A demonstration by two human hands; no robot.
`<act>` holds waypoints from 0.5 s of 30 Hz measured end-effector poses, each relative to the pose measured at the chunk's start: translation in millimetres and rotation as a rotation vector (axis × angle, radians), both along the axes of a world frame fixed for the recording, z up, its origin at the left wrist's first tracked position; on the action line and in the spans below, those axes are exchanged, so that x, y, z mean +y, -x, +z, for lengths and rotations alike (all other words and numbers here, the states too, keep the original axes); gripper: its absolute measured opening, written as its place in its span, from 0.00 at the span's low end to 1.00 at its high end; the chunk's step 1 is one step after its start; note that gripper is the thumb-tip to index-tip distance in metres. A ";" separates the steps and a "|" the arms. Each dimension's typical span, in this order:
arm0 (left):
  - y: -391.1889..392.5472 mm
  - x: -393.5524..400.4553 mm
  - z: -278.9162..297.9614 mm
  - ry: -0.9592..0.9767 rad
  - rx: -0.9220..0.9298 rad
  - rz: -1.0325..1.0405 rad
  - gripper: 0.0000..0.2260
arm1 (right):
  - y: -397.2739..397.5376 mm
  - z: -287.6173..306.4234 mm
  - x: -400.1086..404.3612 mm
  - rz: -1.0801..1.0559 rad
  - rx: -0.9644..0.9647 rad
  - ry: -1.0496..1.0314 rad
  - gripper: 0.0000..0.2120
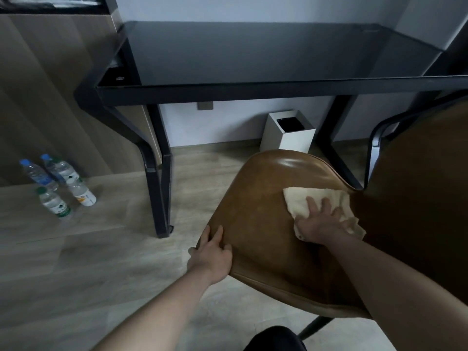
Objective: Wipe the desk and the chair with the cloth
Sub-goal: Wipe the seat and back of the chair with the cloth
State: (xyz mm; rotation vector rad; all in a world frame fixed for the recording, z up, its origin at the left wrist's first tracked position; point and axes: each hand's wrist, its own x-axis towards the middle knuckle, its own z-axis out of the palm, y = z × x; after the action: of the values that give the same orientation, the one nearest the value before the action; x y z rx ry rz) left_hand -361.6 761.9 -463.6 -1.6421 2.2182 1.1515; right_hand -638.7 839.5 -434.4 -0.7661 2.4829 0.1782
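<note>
Cloth: the cream cloth lies spread on the brown seat of the chair, toward the seat's rear edge where it meets the backrest; part of it bunches past the heel of the palm.
Right hand: the right hand lies flat on the cloth with fingers spread and extended, pressing down rather than gripping; this flat palm likely keeps plenty of cloth against the leather for a wiping pass.
Left hand: the left hand curls over the seat's near left edge, thumb beneath and fingers on top, closed around the rim; it probably steadies the chair so that it does not slide or turn under the wiping pressure.
Chair: pulled out from under the desk and turned, so the seat faces the person; the backrest rises at the right edge of the view.
Desk: the black desk stands against the wall beyond the chair, its dark top bare of the cloth; whether it has been wiped cannot be told.
Stage: the chair seat is being wiped, by my reading; backrest and frame look untouched by the cloth here.
Bin: a white bin sits on the floor under the desk, near the wall.
Bottles: four water bottles stand grouped on the floor left of the desk's left leg.
Writing: the bottle labels are too small and blurred to read; no other text is legible.
</note>
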 end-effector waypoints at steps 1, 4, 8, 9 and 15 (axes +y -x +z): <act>0.4 0.6 4.0 -0.002 -0.006 0.001 0.28 | -8.8 2.5 7.7 0.006 0.003 -0.021 0.37; -0.5 1.0 10.9 -0.034 -0.015 0.003 0.28 | -42.4 5.8 35.5 0.041 -0.029 -0.033 0.38; -4.0 2.6 12.5 -0.052 -0.021 -0.005 0.29 | -86.7 6.5 66.1 0.109 -0.125 -0.017 0.37; -3.8 3.2 12.9 -0.053 -0.018 -0.006 0.29 | -92.9 6.6 70.4 0.112 -0.150 0.000 0.36; -3.9 7.1 12.3 -0.043 0.017 0.007 0.29 | -93.1 2.0 59.8 0.155 -0.207 0.062 0.37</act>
State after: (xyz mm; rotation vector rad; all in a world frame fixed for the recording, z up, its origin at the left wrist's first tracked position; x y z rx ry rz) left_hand -357.7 769.0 -451.3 -1.6302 2.1837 1.2104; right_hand -545.7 899.3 -432.4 -0.9537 2.2434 0.0732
